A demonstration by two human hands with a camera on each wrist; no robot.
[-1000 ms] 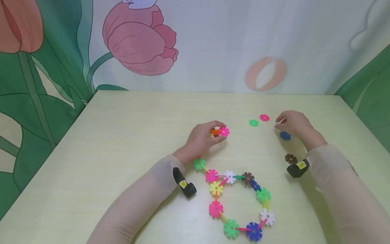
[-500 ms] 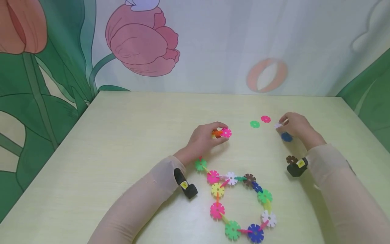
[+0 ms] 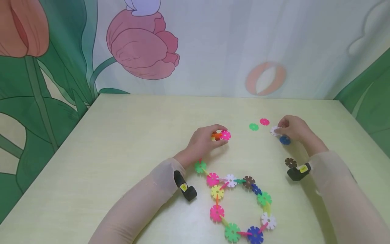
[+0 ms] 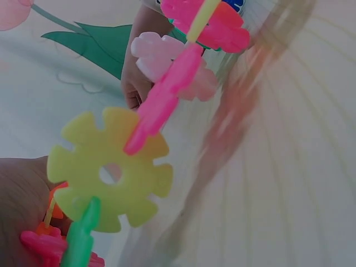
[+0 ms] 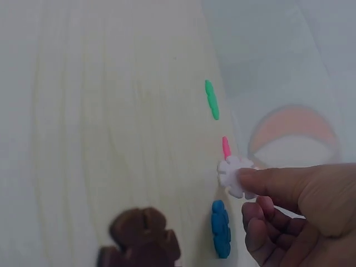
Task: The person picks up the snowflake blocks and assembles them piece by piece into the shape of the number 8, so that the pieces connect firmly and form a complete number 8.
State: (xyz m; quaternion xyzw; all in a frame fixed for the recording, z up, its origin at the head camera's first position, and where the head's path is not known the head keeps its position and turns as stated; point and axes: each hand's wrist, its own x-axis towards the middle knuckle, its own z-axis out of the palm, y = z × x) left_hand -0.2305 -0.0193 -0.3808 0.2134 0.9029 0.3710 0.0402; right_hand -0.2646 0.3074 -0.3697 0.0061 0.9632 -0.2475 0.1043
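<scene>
Between thumb and index finger of my left hand (image 3: 202, 139) are a pink snowflake disc (image 3: 225, 135) and orange pieces (image 3: 216, 135) joined to it. Just below that hand, in the head view, begins a chain of interlocked discs, starting with a green disc (image 3: 200, 166) and running into a loop (image 3: 217, 213). My right hand (image 3: 295, 128) pinches a white snowflake disc (image 5: 231, 177), tilted up with its face showing. Close beneath that hand lies a blue disc (image 3: 285, 140). The left wrist view shows a yellow disc (image 4: 111, 194) slotted to pink and green ones.
Loose green (image 3: 254, 127) and pink (image 3: 264, 121) discs lie left of my right hand. A brown disc (image 3: 290, 162) lies beside the black camera (image 3: 298, 172) on the right wrist. Behind the pale table (image 3: 137, 118) hangs a flower-printed curtain (image 3: 210, 51).
The white disc, mostly hidden by my right fingers before, has come into view and is now tilted up in their pinch. My left hand keeps its hold with little movement.
</scene>
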